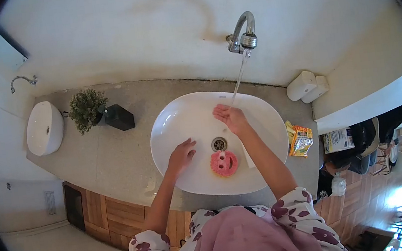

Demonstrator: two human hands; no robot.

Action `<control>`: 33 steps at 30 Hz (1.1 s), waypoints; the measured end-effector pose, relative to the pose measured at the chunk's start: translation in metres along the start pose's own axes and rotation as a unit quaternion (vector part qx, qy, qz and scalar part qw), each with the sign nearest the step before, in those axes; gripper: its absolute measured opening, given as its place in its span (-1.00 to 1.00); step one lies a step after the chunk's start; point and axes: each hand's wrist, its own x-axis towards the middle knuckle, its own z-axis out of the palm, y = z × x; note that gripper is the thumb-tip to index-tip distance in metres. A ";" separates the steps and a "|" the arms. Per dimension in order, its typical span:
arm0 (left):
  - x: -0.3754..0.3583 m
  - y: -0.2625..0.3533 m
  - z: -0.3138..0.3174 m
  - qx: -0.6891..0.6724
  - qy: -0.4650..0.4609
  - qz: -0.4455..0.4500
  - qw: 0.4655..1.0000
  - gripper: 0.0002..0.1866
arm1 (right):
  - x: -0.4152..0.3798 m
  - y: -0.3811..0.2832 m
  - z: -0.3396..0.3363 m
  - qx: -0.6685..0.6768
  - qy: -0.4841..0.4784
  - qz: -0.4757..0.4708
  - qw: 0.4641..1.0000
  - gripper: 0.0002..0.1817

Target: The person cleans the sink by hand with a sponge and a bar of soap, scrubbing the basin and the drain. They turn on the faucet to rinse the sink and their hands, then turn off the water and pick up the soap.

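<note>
Water runs from a chrome tap (249,38) into an oval white washbasin (166,124). My right hand (230,116) is under the stream, palm turned up, fingers stretched out and holding nothing. Over the left part of the basin is my left hand (182,156), its fingers loosely bent and apart, nothing in it. A pink smiley-face sponge (224,164) with cut-out eyes and mouth lies in the basin, just below the metal drain (219,144). Neither hand touches the sponge. Something white beside my right forearm is partly hidden.
An orange and yellow packet (301,141) lies right of the basin. Two white containers (307,86) stand against the wall. On the left of the counter (114,150) are a dark bottle (119,117), a potted plant (85,108) and a second basin (45,128).
</note>
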 end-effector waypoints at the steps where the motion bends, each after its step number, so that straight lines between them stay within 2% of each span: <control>1: 0.007 0.002 -0.003 -0.066 0.012 -0.023 0.997 -0.61 | -0.008 -0.003 0.013 0.000 -0.001 -0.001 1.000 -0.64; 2: 0.012 0.004 -0.006 -0.066 0.014 -0.022 0.998 -0.61 | -0.017 -0.006 0.026 -0.131 -0.099 0.021 0.986 -0.64; 3: 0.018 0.005 -0.008 -0.137 0.009 -0.068 0.988 -0.62 | -0.023 -0.010 0.036 -0.259 -0.194 0.043 0.945 -0.63; 4: 0.023 0.007 -0.011 -0.207 0.003 -0.113 0.972 -0.64 | -0.026 -0.013 0.040 -0.260 -0.196 0.042 0.945 -0.63; 6: 0.032 0.005 -0.010 -0.179 -0.015 -0.131 0.975 -0.65 | -0.027 -0.017 0.044 -0.368 -0.302 0.176 0.861 -0.63; 7: 0.035 0.002 -0.007 -0.151 -0.032 -0.148 0.977 -0.66 | -0.024 -0.018 0.041 -0.369 -0.303 0.177 0.861 -0.63; 8: 0.034 0.000 -0.003 -0.152 -0.032 -0.149 0.977 -0.66 | -0.022 -0.021 0.035 -0.366 -0.232 0.121 0.893 -0.66; 9: 0.032 0.000 0.002 -0.039 0.020 -0.064 0.997 -0.59 | -0.019 -0.024 0.027 -0.361 -0.158 0.063 0.917 -0.68; 10: 0.031 -0.001 0.005 0.074 0.072 0.021 0.994 -0.52 | -0.015 -0.026 0.021 -0.361 -0.158 0.063 0.917 -0.68; 11: 0.032 -0.002 0.009 0.074 0.072 0.022 0.994 -0.52 | -0.011 -0.028 0.015 -0.284 -0.078 0.059 0.954 -0.70; 12: 0.035 0.002 0.010 0.128 0.067 0.029 0.989 -0.43 | -0.010 -0.029 0.011 -0.203 0.004 0.054 0.978 -0.71; 13: 0.036 0.006 0.010 0.181 0.062 0.037 0.981 -0.32 | -0.010 -0.030 0.006 -0.203 0.004 0.054 0.978 -0.71; 14: 0.037 0.009 0.011 0.181 0.062 0.037 0.981 -0.32 | -0.009 -0.030 0.003 -0.220 -0.024 0.050 0.974 -0.72; 16: 0.036 0.012 0.017 0.259 -0.013 0.000 0.966 -0.20 | -0.015 -0.035 0.009 -0.236 -0.053 0.046 0.969 -0.73; 17: 0.034 0.013 0.021 0.259 -0.013 0.000 0.966 -0.20 | -0.018 -0.039 0.011 -0.297 -0.118 0.084 0.944 -0.73; 18: 0.029 0.017 0.022 0.262 -0.068 0.024 0.962 -0.21 | -0.021 -0.042 0.014 -0.354 -0.182 0.123 0.909 -0.74; 19: 0.024 0.021 0.024 0.264 -0.122 0.048 0.956 -0.22 | -0.022 -0.044 0.015 -0.353 -0.182 0.124 0.909 -0.74; 21: 0.012 0.024 0.030 0.257 -0.144 0.059 0.954 -0.24 | -0.021 -0.052 0.014 -0.402 -0.216 0.148 0.877 -0.73; 22: 0.008 0.023 0.033 0.241 -0.149 0.076 0.956 -0.25 | -0.018 -0.053 0.011 -0.401 -0.216 0.147 0.878 -0.73; 24: 0.004 0.030 0.028 0.225 -0.183 0.100 0.952 -0.32 | -0.012 -0.052 0.005 -0.314 -0.096 0.077 0.941 -0.69; 25: 0.002 0.030 0.029 0.225 -0.184 0.100 0.952 -0.32 | -0.011 -0.052 0.001 -0.314 -0.096 0.076 0.942 -0.69; 27: -0.006 0.027 0.036 0.200 -0.273 0.156 0.928 -0.35 | -0.009 -0.052 -0.005 -0.302 -0.130 0.103 0.939 -0.68; 31: -0.025 0.019 0.056 0.097 -0.225 0.205 0.948 -0.39 | -0.009 -0.052 -0.003 -0.270 -0.108 0.066 0.955 -0.67; 33: -0.021 0.023 0.048 0.071 -0.255 0.204 0.943 -0.47 | -0.013 -0.053 0.005 -0.332 -0.124 0.065 0.933 -0.68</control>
